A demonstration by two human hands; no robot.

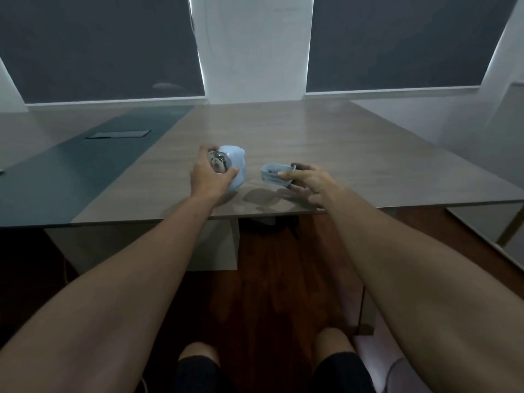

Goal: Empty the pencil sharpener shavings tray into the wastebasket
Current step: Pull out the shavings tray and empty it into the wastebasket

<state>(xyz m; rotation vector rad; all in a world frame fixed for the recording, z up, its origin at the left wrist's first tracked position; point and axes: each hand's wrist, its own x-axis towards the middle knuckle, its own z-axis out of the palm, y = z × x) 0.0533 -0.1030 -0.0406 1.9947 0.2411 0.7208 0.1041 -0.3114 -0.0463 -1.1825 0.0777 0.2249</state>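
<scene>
A pale blue pencil sharpener [235, 165] stands on the wooden table [340, 143], near its front edge. My left hand [208, 175] grips it around the metal front end. To its right, my right hand [307, 181] holds the pale blue shavings tray [273, 174], pulled free of the sharpener and raised a little above the tabletop. The tray's contents are too blurred to make out. No wastebasket is clearly visible; something dark and pale sits under the table edge [269, 221].
A dark grey strip with a rectangular hatch [118, 134] runs along the table's left part. Dark window blinds [99, 46] fill the wall behind. Below me are a dark wooden floor [269, 279] and my knees.
</scene>
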